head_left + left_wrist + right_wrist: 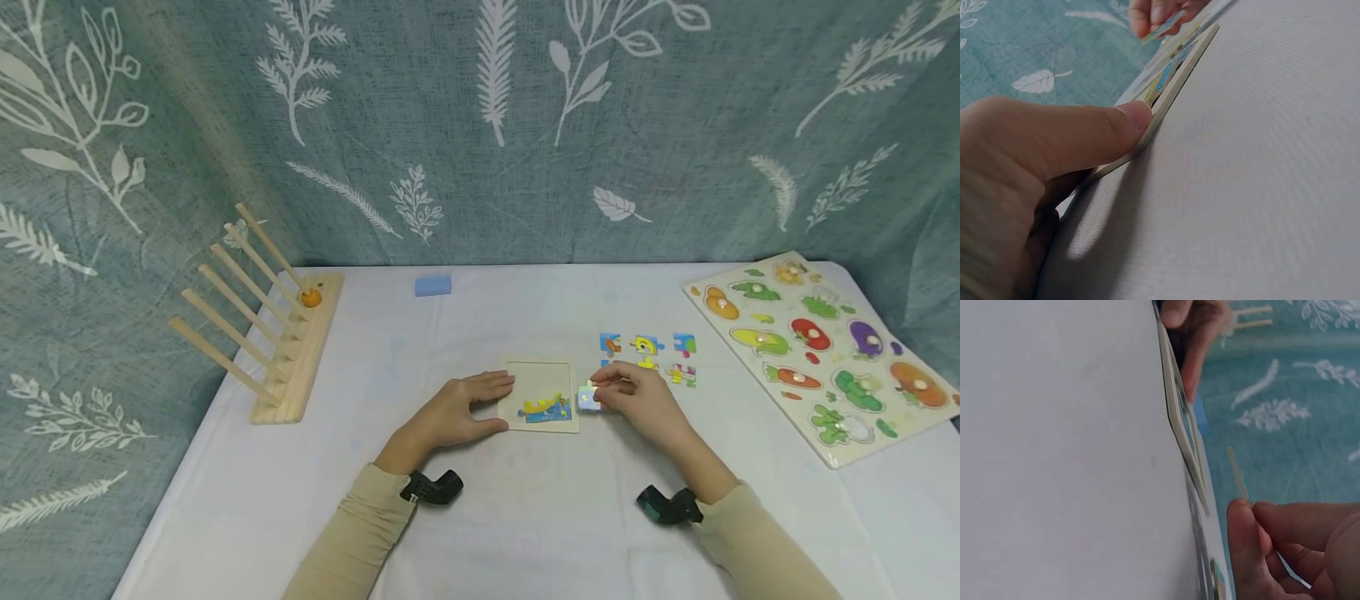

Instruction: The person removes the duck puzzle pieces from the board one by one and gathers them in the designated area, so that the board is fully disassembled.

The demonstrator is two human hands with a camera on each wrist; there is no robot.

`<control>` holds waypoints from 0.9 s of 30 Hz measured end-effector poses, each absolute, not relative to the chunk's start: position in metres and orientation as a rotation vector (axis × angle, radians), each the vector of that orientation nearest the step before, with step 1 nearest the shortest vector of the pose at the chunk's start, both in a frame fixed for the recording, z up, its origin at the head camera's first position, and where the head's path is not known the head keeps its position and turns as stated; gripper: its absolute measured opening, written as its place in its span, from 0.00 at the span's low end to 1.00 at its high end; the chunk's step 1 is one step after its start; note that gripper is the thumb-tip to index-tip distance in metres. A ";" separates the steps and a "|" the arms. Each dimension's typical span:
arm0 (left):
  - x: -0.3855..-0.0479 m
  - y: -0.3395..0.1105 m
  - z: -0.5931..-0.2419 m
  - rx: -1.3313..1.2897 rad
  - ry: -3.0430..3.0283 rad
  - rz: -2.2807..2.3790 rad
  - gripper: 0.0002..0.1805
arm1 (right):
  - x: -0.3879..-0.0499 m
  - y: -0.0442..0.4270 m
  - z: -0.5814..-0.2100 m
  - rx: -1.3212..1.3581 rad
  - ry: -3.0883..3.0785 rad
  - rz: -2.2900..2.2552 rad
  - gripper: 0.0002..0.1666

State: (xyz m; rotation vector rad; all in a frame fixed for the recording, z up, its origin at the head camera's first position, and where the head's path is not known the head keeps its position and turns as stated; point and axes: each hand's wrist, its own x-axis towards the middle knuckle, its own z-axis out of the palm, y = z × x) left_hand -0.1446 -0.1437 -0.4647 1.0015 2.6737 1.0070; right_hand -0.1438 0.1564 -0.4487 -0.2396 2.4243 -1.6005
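Observation:
A shallow wooden puzzle tray lies on the white table in the head view, with joined blue and yellow jigsaw pieces along its lower part. My left hand rests at the tray's left side, fingers extended and thumb apart; in the left wrist view the thumb touches the tray's edge. Just right of the tray, my right hand pinches a puzzle piece between thumb and fingers. The right wrist view shows that piece edge-on, raised off the table. Its picture is hard to make out.
Several loose puzzle pieces lie beyond the right hand, some partly hidden by it. A vegetable peg board is at the right. On the left stands a wooden peg rack with an orange bead. A blue block lies at the back.

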 end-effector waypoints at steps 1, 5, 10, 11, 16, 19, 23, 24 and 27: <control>-0.145 -0.144 -0.465 0.998 2.674 1.005 0.31 | -0.143 0.160 -0.449 -0.225 2.446 -1.590 0.12; -0.145 -0.143 -0.465 0.987 2.672 1.001 0.31 | -0.140 0.170 -0.451 -0.192 2.539 -1.521 0.11; -0.144 -0.144 -0.466 0.969 2.666 1.008 0.31 | -0.138 0.175 -0.454 -0.211 2.703 -1.371 0.09; -0.144 -0.144 -0.466 0.969 2.666 1.010 0.31 | -0.138 0.175 -0.455 -0.217 2.739 -1.341 0.08; -0.144 -0.144 -0.467 0.984 2.673 1.009 0.31 | -0.137 0.175 -0.456 -0.228 2.876 -1.227 0.06; -0.144 -0.144 -0.467 1.002 2.678 1.001 0.31 | -0.136 0.175 -0.456 -0.234 2.908 -1.207 0.06; -0.145 -0.144 -0.467 1.004 2.675 1.000 0.31 | -0.136 0.174 -0.456 -0.247 2.914 -1.213 0.06; -0.145 -0.144 -0.467 1.003 2.675 1.000 0.30 | -0.136 0.174 -0.456 -0.250 2.914 -1.211 0.06; -0.146 -0.145 -0.467 1.002 2.676 0.997 0.31 | -0.136 0.174 -0.457 -0.254 2.917 -1.209 0.07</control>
